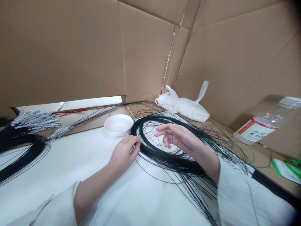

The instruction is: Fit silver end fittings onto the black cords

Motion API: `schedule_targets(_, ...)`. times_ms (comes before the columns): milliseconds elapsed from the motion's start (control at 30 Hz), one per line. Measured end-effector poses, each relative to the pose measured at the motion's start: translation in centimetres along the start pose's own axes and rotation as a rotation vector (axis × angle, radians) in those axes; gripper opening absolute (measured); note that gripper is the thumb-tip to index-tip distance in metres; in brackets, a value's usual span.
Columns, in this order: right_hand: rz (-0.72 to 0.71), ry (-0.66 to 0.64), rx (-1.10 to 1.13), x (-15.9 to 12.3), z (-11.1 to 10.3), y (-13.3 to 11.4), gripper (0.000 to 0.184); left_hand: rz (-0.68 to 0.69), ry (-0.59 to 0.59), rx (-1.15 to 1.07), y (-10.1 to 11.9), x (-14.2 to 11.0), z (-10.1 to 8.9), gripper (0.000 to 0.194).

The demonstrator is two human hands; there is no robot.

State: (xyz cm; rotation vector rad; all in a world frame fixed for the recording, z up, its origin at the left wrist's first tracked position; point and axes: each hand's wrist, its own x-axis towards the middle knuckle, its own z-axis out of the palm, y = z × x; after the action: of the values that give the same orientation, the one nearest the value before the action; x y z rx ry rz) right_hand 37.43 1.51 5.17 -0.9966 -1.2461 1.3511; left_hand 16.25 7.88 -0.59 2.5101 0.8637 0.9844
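Note:
A large coil of thin black wire (164, 158) lies on the white table surface, its loose ends fanning out to the front and right. My left hand (124, 150) is at the coil's left edge, thumb and forefinger pinched together. A thin strand appears to run from under these fingers, though the pinched tip is too small to see clearly. My right hand (176, 136) hovers over the coil's middle, fingers loosely bent and apart, holding nothing visible. A white bowl (118, 133) stands just beyond my left hand; its contents are hard to make out.
At left lies another black wire coil (33, 157), near a bundle of white-beaded ends (35, 121). Red strands (72, 111) lie behind. White plastic bags (188, 108) sit in the cardboard corner. A labelled clear jar (258, 128) leans at right, above a green-and-white packet (287, 171).

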Motion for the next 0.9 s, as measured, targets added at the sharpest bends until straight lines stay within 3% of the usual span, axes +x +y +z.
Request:
schedule_targets(267,-0.048,-0.088,0.118,0.2,0.3,0.6,0.027,0.000,-0.041,-0.099,0.5,0.0,0.1,0.010)
schedule_targets(500,-0.082,-0.078,0.165,0.4,0.3,1.1,0.026,0.013,-0.044,-0.144,0.7,0.0,0.0,0.011)
schedule_targets(633,-0.077,0.008,0.117,0.5,0.2,1.1,0.030,0.002,-0.037,-0.160,0.7,0.0,-0.1,0.012)
schedule_targets(767,-0.056,0.140,0.113,0.7,0.0,0.8,0.047,-0.021,-0.016,-0.174,0.8,0.1,-0.1,0.011)
schedule_targets(900,-0.139,0.180,0.167,0.9,-0.3,0.6,0.051,-0.068,-0.003,-0.216,0.8,0.2,-0.1,0.012)
